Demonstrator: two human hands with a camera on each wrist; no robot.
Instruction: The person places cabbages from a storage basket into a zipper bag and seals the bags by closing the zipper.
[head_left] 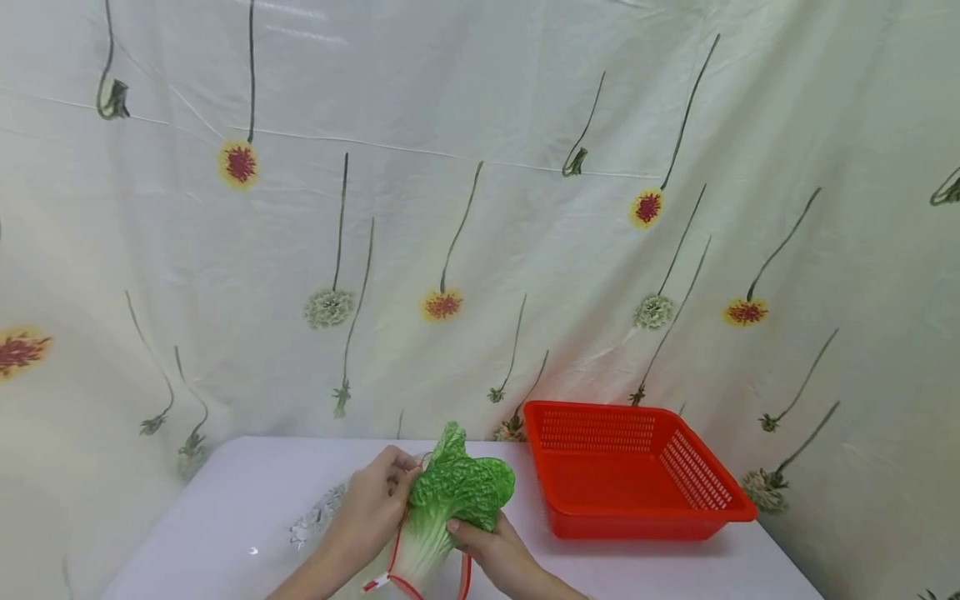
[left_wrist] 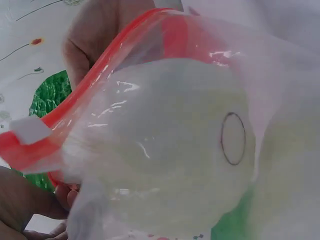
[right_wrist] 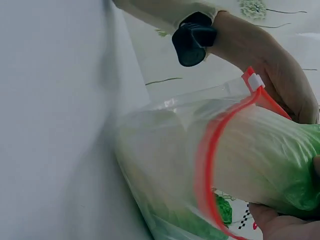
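A napa cabbage [head_left: 461,492], with crinkled green leaves and a pale stalk, stands tilted, stalk down, in the mouth of a clear zip bag [right_wrist: 167,120] with a red rim. My right hand [head_left: 498,550] grips the cabbage, thumb across its front below the leaves. My left hand [head_left: 378,496] pinches the bag's rim beside the leaves, its fingertips partly hidden. A white slider [right_wrist: 256,81] sits on the red zip. Through the plastic, the left wrist view shows the pale stalk end [left_wrist: 175,145]. Another pale-and-green leafy thing [right_wrist: 175,205] shows lower in the bag.
A red plastic basket [head_left: 637,527] with slotted walls stands at the right back of the white table [head_left: 622,575]. Crumpled clear plastic [head_left: 315,518] lies left of my left hand. A flower-printed curtain [head_left: 480,233] hangs behind the table.
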